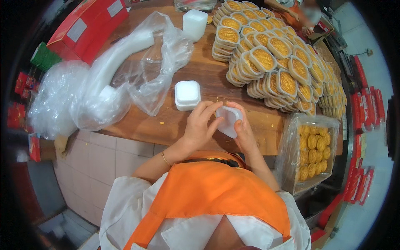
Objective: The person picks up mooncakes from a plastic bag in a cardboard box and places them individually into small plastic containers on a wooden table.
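Over the front edge of the wooden table I hold a small empty translucent plastic tray (227, 122), tilted, between both hands. My right hand (244, 128) grips its right side, thumb on the near rim. My left hand (201, 123) is at its left side, with fingertips at the far corner and thumb at the inner edge. Just beyond my left hand a short stack of white plastic trays (187, 95) sits on the wood. Farther right, many round golden mooncakes in trays (262, 59) are piled in leaning stacks.
A plastic-lined carton (289, 153) of unwrapped mooncakes (312, 150) stands at the right. Clear plastic bags (103, 100) hold a long curved stack of trays on the left. Another tray stack (195, 25) stands behind, near a red box (86, 28). A person (293, 14) is at the far right.
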`<state>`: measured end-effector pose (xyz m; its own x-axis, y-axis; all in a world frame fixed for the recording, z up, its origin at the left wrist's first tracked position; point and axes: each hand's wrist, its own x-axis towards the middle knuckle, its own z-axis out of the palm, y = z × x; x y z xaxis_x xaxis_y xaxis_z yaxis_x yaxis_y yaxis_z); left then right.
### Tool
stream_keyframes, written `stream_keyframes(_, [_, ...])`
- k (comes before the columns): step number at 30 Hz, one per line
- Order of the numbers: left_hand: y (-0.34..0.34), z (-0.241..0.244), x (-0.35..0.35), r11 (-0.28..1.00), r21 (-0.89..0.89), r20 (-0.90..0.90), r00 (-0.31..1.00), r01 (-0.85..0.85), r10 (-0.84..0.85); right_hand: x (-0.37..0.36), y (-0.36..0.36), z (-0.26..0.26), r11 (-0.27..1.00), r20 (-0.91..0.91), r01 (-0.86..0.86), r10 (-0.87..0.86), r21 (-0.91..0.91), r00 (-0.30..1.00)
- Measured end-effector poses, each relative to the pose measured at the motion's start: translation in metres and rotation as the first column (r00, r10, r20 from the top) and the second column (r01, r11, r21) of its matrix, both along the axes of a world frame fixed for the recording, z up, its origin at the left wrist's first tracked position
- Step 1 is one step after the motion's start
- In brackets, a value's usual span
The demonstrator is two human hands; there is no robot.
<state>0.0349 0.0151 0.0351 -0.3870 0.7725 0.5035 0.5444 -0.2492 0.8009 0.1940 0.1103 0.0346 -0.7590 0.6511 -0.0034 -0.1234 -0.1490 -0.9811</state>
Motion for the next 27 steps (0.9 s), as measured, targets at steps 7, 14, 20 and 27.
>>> stream_keyframes(7, [0.004, 0.005, 0.011, 0.999, 0.005, 0.104, 0.994, -0.042, 0.041, 0.009, 0.001, 0.000, 0.997, -0.068, 0.004, -0.009, -0.074, 0.998])
stream_keyframes(14, [0.002, -0.005, 0.011, 0.981, -0.194, 0.203, 0.978, -0.004, 0.045, 0.015, 0.008, -0.009, 0.990, -0.028, 0.141, -0.141, -0.008, 0.990])
stream_keyframes(20, [0.004, -0.032, 0.006, 0.968, -0.249, 0.302, 0.949, -0.009, 0.086, 0.047, 0.053, -0.021, 0.464, 0.136, 0.282, -0.684, 0.840, 0.717])
stream_keyframes(27, [0.011, -0.028, 0.015, 0.949, -0.315, 0.117, 0.992, -0.016, 0.055, 0.032, 0.011, 0.023, 0.741, 0.399, 0.002, -0.364, 0.672, 0.842])
